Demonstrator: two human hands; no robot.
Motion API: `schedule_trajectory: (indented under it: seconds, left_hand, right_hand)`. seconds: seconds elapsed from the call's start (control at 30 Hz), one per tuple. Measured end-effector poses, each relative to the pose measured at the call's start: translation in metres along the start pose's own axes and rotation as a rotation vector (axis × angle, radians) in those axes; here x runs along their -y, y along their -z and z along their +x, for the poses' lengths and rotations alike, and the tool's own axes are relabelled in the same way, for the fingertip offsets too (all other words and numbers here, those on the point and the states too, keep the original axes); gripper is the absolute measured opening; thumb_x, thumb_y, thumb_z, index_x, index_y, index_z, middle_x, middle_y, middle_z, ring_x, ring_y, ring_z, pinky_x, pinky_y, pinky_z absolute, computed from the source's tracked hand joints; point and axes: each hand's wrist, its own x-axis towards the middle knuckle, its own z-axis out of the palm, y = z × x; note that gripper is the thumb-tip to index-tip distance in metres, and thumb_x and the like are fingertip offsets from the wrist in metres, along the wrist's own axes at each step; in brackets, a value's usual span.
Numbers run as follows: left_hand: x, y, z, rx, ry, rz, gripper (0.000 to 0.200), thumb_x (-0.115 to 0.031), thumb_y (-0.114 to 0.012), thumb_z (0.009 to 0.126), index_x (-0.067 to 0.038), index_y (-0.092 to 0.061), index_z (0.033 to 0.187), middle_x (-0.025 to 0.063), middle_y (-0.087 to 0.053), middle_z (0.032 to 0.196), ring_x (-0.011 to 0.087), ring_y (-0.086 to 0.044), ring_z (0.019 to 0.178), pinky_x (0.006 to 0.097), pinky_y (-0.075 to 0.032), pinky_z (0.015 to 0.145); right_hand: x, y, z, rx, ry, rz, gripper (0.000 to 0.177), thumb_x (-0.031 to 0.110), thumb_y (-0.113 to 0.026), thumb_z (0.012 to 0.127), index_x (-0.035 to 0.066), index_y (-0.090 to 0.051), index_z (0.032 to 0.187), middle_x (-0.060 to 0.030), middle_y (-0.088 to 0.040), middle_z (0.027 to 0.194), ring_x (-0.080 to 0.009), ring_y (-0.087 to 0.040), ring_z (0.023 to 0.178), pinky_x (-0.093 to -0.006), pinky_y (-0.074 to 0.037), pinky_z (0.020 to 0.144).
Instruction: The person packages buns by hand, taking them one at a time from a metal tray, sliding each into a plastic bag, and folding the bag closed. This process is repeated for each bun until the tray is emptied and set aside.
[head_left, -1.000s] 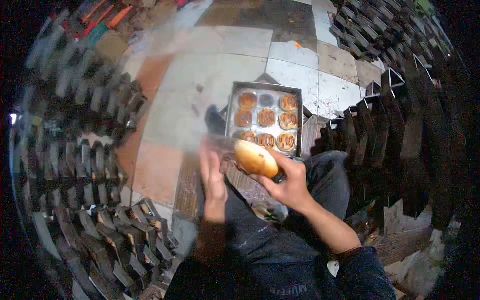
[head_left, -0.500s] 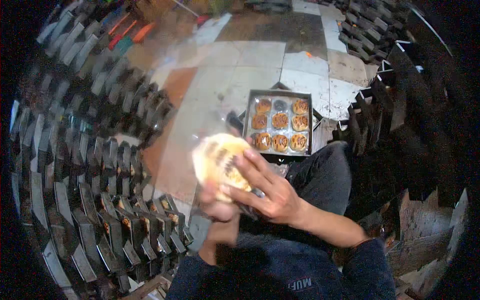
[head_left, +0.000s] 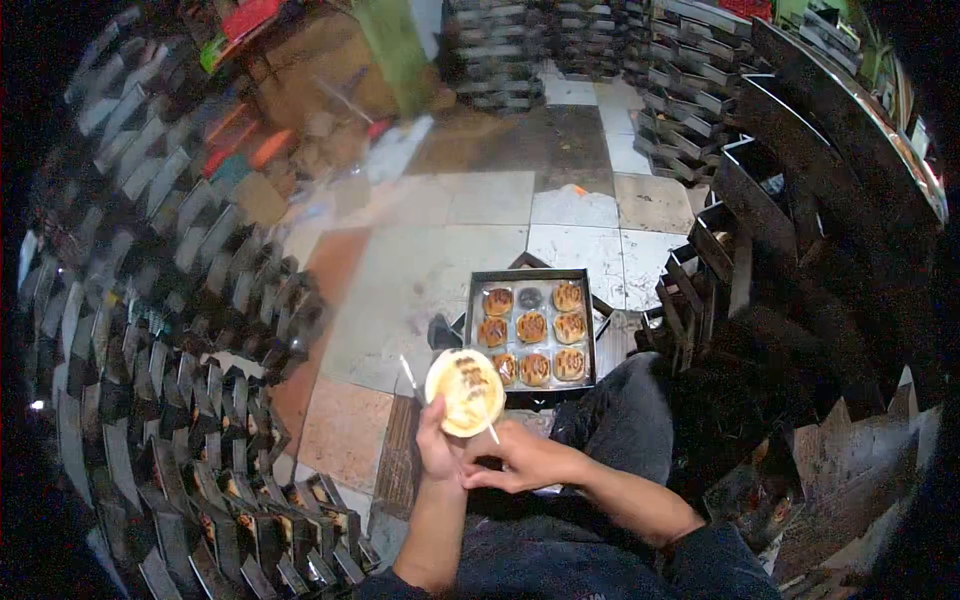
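My left hand (head_left: 438, 446) holds up a round, pale yellow pastry (head_left: 466, 392) with brown marks on top. Its fingers are wrapped under the pastry's lower edge. Just right of it, my right hand (head_left: 513, 457) is closed, with its fingertips near my left wrist; a thin white thing (head_left: 492, 433) sticks up beside it, and what the fingers pinch is too small to name. Beyond my hands a square dark tray (head_left: 590, 350) bears browned round pastries (head_left: 532, 327) in rows, with one dark round spot (head_left: 530, 298) in the back row.
Stacks of dark metal trays (head_left: 190, 450) stand along the left. More stacked trays (head_left: 700, 270) rise on the right, and others (head_left: 500, 60) stand at the back. Stained tiles (head_left: 440, 270) cover the floor. My bent knee (head_left: 640, 400) is right of my hands.
The view has tilted up, so the tray appears lower. The pastry, blurred between both hands before, is now steady in my left hand. My right hand has come off it and moved below.
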Motion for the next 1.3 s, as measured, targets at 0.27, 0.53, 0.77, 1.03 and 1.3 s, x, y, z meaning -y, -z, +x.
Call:
schedule_trajectory:
  seconds: [0.27, 0.53, 0.77, 1.03, 1.3]
  left_hand:
    - [-0.042, 0.042, 0.015, -0.086, 0.201, -0.221, 0.059, -0.053, -0.044, 0.085, -0.008, -0.052, 0.124, 0.0146, -0.062, 0.111, 0.0271, -0.064, 0.081, 0.0333, -0.053, 0.051]
    - [0.029, 0.047, -0.036, -0.168, 0.178, 0.213, 0.061, -0.052, -0.035, 0.098, -0.006, -0.041, 0.137, 0.0133, -0.049, 0.133, 0.0259, -0.05, 0.121, 0.0399, -0.039, 0.103]
    - [-0.028, 0.073, -0.022, -0.193, -0.925, 0.942, 0.022, -0.018, -0.068, 0.086, 0.002, -0.064, 0.077, 0.0149, -0.067, 0.083, 0.0235, -0.065, 0.071, 0.032, -0.052, 0.066]
    - [-0.023, 0.165, 0.013, -0.202, -1.029, 1.342, 0.012, -0.015, -0.069, 0.082, -0.013, -0.071, 0.094, 0.0093, -0.06, 0.09, 0.0214, -0.059, 0.076, 0.0331, -0.05, 0.063]
    - [-0.006, 0.147, 0.025, -0.206, -0.933, 1.13, 0.007, -0.015, -0.067, 0.08, -0.008, -0.068, 0.083, 0.0065, -0.063, 0.08, 0.0225, -0.063, 0.076, 0.0319, -0.049, 0.072]
  right_hand:
    - [0.004, 0.023, -0.021, 0.456, -0.275, 0.655, 0.022, 0.019, -0.068, 0.085, -0.002, -0.065, 0.091, -0.0125, -0.063, 0.077, -0.0266, -0.062, 0.07, -0.0362, -0.049, 0.063]
    - [-0.017, -0.016, 0.008, -0.76, 0.038, -0.223, 0.012, 0.001, -0.072, 0.073, 0.003, -0.069, 0.084, -0.0096, -0.066, 0.081, -0.0229, -0.064, 0.076, -0.0388, -0.051, 0.083]
    - [0.004, -0.002, 0.034, -0.647, -0.304, -0.002, 0.012, 0.004, -0.075, 0.074, 0.001, -0.071, 0.086, -0.0107, -0.064, 0.083, -0.0203, -0.061, 0.075, -0.0287, -0.048, 0.071]
    - [-0.111, -0.045, 0.036, -0.578, -0.229, -0.091, 0.007, 0.001, -0.071, 0.074, 0.003, -0.069, 0.081, -0.0125, -0.064, 0.082, -0.0228, -0.063, 0.073, -0.0318, -0.05, 0.068]
    - [-0.12, -0.054, 0.064, -0.647, 0.011, -0.311, 0.008, 0.005, -0.074, 0.073, 0.003, -0.067, 0.077, -0.0084, -0.055, 0.069, -0.0215, -0.052, 0.058, -0.0322, -0.041, 0.053]
